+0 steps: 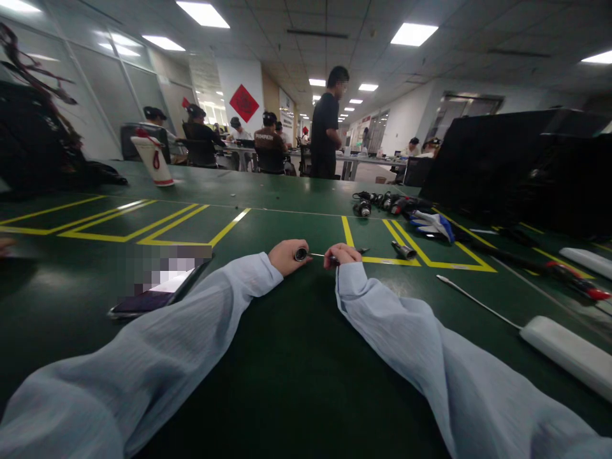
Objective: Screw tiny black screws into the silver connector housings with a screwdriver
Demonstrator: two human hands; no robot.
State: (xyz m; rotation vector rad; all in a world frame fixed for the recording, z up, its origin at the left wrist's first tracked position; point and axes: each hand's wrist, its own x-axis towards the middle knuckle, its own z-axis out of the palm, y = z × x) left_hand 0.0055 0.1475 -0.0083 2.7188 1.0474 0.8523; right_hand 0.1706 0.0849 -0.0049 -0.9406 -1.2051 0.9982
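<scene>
My left hand point(288, 256) is closed around a dark round metal part point(301, 254), whose ring-shaped end faces me. My right hand point(342, 255) is closed on a thin screwdriver; its metal shaft point(316, 255) points left to the round part. Whether the tip touches the part is too small to tell. Both hands are just above the green table point(287, 376). To the right of my right hand lie a small dark tool point(364, 250) and a cylindrical metal part point(404, 250).
A phone point(162, 287) lies at left, a paper cup point(153, 159) behind it. At right are corded metal parts point(364, 208), gloves point(433, 225), a white power strip point(568, 357), red-handled pliers point(576, 280) and black monitors point(507, 166). One person point(326, 127) stands beyond the table; others sit.
</scene>
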